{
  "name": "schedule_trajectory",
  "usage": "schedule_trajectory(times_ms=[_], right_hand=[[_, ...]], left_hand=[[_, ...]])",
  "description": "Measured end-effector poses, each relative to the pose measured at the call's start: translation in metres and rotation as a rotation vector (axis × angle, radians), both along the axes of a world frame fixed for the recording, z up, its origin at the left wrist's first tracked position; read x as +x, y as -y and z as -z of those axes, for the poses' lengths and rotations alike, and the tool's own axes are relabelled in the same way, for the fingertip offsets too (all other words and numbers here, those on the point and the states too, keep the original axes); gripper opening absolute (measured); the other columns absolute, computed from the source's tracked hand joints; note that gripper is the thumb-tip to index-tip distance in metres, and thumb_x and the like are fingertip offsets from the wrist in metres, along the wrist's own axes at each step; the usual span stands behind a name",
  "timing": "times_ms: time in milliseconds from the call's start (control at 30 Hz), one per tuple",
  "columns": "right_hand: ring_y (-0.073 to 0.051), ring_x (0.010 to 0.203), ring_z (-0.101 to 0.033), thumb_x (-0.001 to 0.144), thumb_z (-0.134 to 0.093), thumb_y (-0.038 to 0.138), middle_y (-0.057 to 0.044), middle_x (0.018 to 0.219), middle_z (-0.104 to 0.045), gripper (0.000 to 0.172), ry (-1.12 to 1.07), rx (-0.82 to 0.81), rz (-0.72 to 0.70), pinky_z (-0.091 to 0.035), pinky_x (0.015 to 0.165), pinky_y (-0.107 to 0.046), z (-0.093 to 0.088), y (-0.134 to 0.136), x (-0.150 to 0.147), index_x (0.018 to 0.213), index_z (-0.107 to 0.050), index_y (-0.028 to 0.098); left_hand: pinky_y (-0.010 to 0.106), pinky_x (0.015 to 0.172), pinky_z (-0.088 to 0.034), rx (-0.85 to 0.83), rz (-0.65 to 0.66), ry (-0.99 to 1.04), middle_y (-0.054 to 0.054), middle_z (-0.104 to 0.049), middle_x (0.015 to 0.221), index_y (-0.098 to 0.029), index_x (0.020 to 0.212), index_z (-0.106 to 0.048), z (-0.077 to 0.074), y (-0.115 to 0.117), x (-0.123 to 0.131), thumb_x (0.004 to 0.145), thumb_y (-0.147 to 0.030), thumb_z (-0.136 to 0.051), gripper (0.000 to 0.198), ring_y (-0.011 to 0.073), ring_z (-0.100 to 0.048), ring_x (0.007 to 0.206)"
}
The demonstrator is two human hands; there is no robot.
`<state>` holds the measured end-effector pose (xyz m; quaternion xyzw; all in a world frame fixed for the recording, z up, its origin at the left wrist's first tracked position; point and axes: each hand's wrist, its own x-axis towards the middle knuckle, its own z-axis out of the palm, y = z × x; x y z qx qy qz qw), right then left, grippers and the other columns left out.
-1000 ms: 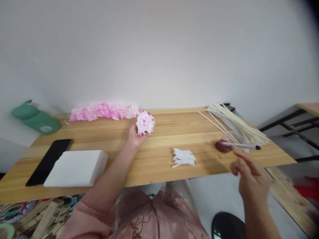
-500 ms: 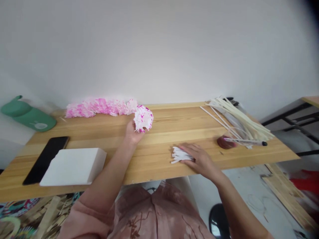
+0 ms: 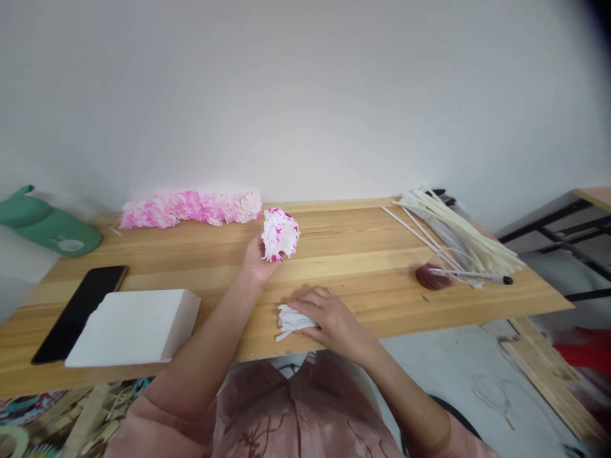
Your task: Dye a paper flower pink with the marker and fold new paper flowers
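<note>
My left hand (image 3: 255,261) is closed round the base of a white paper flower with pink-speckled edges (image 3: 280,233), held just above the wooden table (image 3: 363,254). My right hand (image 3: 324,318) lies palm down, fingers stretched flat, on a small pile of white paper strips (image 3: 287,320) near the table's front edge. A row of pink and white paper flowers (image 3: 191,207) lies along the back of the table by the wall.
A thick stack of white tissue paper (image 3: 133,327) and a black phone (image 3: 79,312) sit at the front left. A green cap (image 3: 45,222) is at the far left. A bundle of pale sticks (image 3: 453,229), a pen (image 3: 472,275) and a dark red round object (image 3: 429,277) lie at the right.
My right hand came in from the right, landed on the white strips and slid them left toward the front edge. The left hand kept the flower nearly still.
</note>
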<state>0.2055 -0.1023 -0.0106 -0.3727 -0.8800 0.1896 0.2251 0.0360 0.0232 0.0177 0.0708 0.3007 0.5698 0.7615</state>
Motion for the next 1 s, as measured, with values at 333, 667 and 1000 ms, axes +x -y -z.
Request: schedule_trajectory(times_ms=[333,667,1000], right_hand=[[-0.023,0.115,-0.058,0.093,-0.044,0.051,-0.01,0.125,-0.064,0.045,-0.317,-0.234,0.289,-0.042,0.101,-0.04,-0.05,-0.085,0.035,0.125,-0.061,0.023],[-0.011,0.071,-0.058,0.069,-0.073,0.046,-0.002,0.084,-0.067,0.035,-1.189,-0.639,0.293,-0.049,0.063,-0.024,-0.053,-0.188,-0.002,0.094,-0.071,0.021],[-0.013,0.077,-0.06,0.068,-0.074,0.028,-0.002,0.098,-0.069,0.038,-1.149,-0.725,0.125,-0.049,0.068,-0.026,-0.04,-0.17,-0.002,0.106,-0.07,0.024]], left_hand=[[0.025,0.074,-0.049,0.187,-0.071,0.065,0.003,-0.073,0.091,-0.018,0.098,-0.066,-0.002,-0.007,0.005,0.084,-0.002,-0.046,0.03,0.0125,-0.066,0.079],[0.029,0.082,-0.049,0.491,0.028,-0.058,0.004,-0.07,0.1,-0.019,0.097,-0.065,-0.027,-0.053,0.011,0.077,-0.011,-0.064,0.021,0.0163,-0.064,0.091],[0.037,0.091,-0.051,0.265,0.144,-0.02,0.01,-0.071,0.095,-0.012,0.098,-0.065,0.002,-0.068,0.015,0.085,-0.021,-0.05,0.022,0.0231,-0.064,0.1]])
